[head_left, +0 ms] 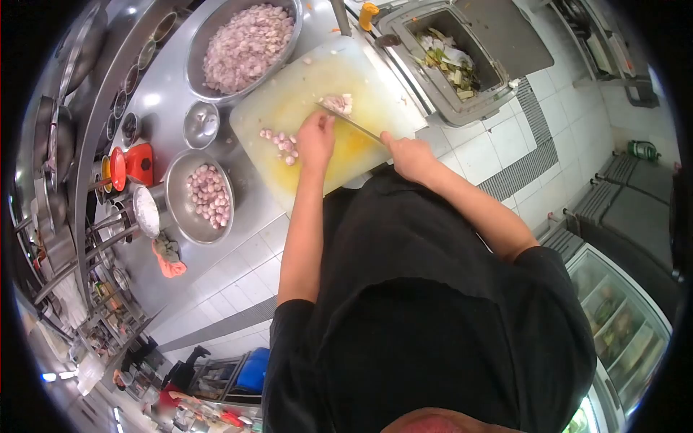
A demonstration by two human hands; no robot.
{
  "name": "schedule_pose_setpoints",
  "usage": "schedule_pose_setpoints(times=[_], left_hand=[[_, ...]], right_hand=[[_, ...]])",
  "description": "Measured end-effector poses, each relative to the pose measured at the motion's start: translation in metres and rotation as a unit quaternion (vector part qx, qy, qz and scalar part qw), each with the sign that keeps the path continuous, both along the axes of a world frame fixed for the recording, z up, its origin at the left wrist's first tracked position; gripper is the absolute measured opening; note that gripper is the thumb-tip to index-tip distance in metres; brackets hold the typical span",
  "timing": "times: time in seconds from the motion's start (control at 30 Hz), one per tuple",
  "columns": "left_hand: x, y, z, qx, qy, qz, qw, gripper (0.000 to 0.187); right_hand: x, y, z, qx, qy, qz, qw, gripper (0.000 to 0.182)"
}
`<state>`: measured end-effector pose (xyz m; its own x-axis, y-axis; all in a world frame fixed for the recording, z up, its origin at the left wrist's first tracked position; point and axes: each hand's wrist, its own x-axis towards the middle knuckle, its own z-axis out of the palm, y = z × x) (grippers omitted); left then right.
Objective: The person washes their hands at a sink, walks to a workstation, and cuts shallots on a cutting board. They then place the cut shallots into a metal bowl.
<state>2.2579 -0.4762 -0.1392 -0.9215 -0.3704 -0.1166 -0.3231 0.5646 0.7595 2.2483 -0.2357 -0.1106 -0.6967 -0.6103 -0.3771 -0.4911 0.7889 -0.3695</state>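
Note:
My right hand (410,157) is closed around the handle of a kitchen knife (354,125), whose blade slants across a white cutting board (253,119) with yellow stains. Close to the blade's tip, my left hand (316,138) has its fingers curled together; what they grip, if anything, is hidden. A small pile of cut shallots (338,104) lies just beyond the blade. To the left of my left hand, several whole peeled shallots (281,144) rest on the board.
A large metal bowl (193,72) of cut shallots stands at the back left. Another bowl (173,195) holds whole shallots, with a small metal bowl (201,124) between them. A red kitchen scale (139,164) sits further left. A scrap bin (451,112) stands at the board's right.

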Motion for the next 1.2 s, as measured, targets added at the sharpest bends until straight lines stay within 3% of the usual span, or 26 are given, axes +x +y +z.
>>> schedule_pose_setpoints(times=[0.03, 0.1, 0.37, 1.2], left_hand=[[0.003, -0.004, -0.004, -0.001, 0.001, 0.0, 1.0, 0.014], [0.009, -0.014, -0.017, -0.125, 0.157, -0.08, 0.976, 0.014], [0.001, -0.013, -0.02, -0.126, 0.162, -0.111, 0.972, 0.011], [0.001, -0.017, -0.029, -0.172, 0.206, -0.107, 0.957, 0.005]], right_hand=[[0.001, 0.001, 0.0, 0.002, -0.002, 0.001, 1.0, 0.039], [0.0, 0.003, -0.003, 0.005, -0.003, -0.002, 1.0, 0.039], [0.006, 0.005, 0.005, -0.009, 0.108, 0.04, 0.993, 0.03], [0.002, -0.004, 0.013, 0.02, 0.041, 0.037, 0.998, 0.033]])
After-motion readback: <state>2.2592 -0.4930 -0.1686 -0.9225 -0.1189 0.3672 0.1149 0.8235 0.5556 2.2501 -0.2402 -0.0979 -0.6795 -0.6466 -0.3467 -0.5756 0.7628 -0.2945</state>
